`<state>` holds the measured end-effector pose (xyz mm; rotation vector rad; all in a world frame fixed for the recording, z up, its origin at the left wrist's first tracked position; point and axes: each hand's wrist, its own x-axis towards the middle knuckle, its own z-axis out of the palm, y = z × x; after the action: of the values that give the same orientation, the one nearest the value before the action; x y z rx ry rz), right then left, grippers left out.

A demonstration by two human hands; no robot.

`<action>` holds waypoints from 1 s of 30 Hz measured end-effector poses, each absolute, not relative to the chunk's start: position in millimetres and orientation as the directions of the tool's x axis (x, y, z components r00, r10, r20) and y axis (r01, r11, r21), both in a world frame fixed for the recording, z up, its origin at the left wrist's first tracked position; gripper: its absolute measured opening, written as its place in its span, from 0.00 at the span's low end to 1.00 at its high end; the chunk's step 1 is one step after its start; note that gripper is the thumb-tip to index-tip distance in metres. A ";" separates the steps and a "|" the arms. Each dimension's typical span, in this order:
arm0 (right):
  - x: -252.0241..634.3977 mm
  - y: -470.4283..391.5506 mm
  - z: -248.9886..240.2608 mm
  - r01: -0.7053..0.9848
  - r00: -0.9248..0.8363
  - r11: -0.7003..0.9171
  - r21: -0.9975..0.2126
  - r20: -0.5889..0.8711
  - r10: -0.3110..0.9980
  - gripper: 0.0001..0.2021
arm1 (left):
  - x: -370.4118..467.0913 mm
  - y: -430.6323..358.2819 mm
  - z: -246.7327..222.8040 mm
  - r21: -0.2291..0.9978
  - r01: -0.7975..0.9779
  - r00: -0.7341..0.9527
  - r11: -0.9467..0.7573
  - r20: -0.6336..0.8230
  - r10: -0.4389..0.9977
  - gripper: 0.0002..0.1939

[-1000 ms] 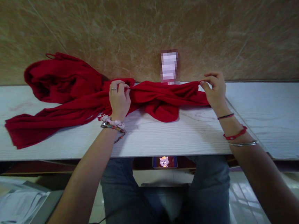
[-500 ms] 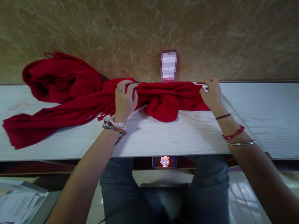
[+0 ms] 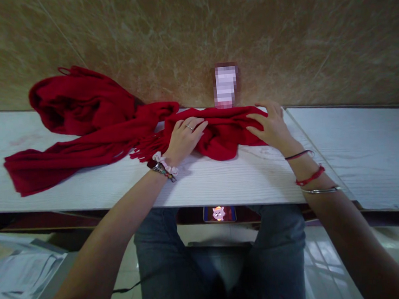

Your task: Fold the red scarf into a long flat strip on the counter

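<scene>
A red scarf point(image 3: 222, 138) with a fringe point(image 3: 148, 147) lies loosely folded and rumpled on the white wood-grain table. My left hand point(image 3: 186, 139) rests on its middle, palm down, with the fingers stretched out over the cloth. At the right end of the scarf, my right hand point(image 3: 270, 124) touches the cloth, its fingers spread and the thumb apart from them. More red cloth reaches to the left, with a flat strip point(image 3: 57, 166) and a heaped bundle point(image 3: 83, 101) behind it. Whether these are one piece with the scarf I cannot tell.
A brown marbled wall point(image 3: 162, 41) rises behind the white table point(image 3: 360, 154). A blurred-out phone-like object point(image 3: 226, 84) leans there behind the scarf. Below the table's front edge is a lit screen point(image 3: 219, 214). A box of papers point(image 3: 25, 276) stands at the lower left.
My left hand has slid right along the scarf and flattened. My right hand has shifted slightly left, and its fingers have spread over the end. The fringe shows more now.
</scene>
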<state>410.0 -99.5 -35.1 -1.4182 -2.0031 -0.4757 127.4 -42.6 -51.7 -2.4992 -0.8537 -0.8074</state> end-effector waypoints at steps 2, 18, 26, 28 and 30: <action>411.2 -99.4 -37.6 0.943 -0.245 0.333 -0.019 0.640 0.728 0.15 | 126.1 -40.1 -53.4 -0.185 0.650 0.658 -0.737 0.623 0.424 0.17; 418.0 -85.3 -49.1 0.918 -0.115 0.343 -0.201 0.692 0.713 0.07 | 124.0 -35.4 -56.9 -0.204 0.687 0.629 -0.698 0.648 0.430 0.16; 412.2 -94.0 -29.2 0.811 -0.051 0.477 -0.339 0.771 0.635 0.08 | 124.9 -41.1 -53.8 -0.186 0.641 0.637 -0.744 0.670 0.382 0.14; 406.7 -100.5 -22.9 0.789 -0.046 0.505 -0.350 0.786 0.617 0.09 | 128.2 -44.6 -52.7 -0.198 0.610 0.667 -0.767 0.650 0.363 0.14; 401.0 -106.6 -17.9 0.781 -0.042 0.518 -0.348 0.799 0.600 0.11 | 132.1 -48.4 -51.7 -0.197 0.584 0.694 -0.787 0.625 0.359 0.14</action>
<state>401.0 -106.6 -17.9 -1.1679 -1.7342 -0.2206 132.1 -48.4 -51.7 -2.5226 -0.7351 -0.8151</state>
